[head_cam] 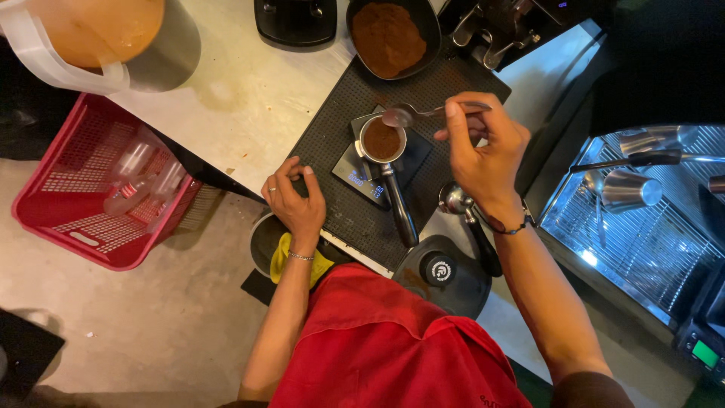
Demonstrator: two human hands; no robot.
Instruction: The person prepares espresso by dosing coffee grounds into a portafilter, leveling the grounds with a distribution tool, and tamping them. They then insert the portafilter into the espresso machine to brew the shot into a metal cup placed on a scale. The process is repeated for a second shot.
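My right hand [483, 147] holds a metal spoon [411, 114] whose bowl hovers just above a portafilter [382, 141] filled with brown coffee grounds. The portafilter rests on a small digital scale [361, 175] with a lit display, its black handle pointing toward me. All of this sits on a black rubber mat [332, 121]. My left hand [296, 200] rests with fingers spread on the mat's near-left edge at the counter rim, holding nothing. A dark bowl of ground coffee [389, 34] stands at the far end of the mat.
A second portafilter [461, 205] lies to the right of the scale. An espresso machine drip tray [642, 227] with metal pitchers is at right. A red plastic basket [98, 189] sits on the floor at left, a jug of orange liquid [98, 34] on the pale counter.
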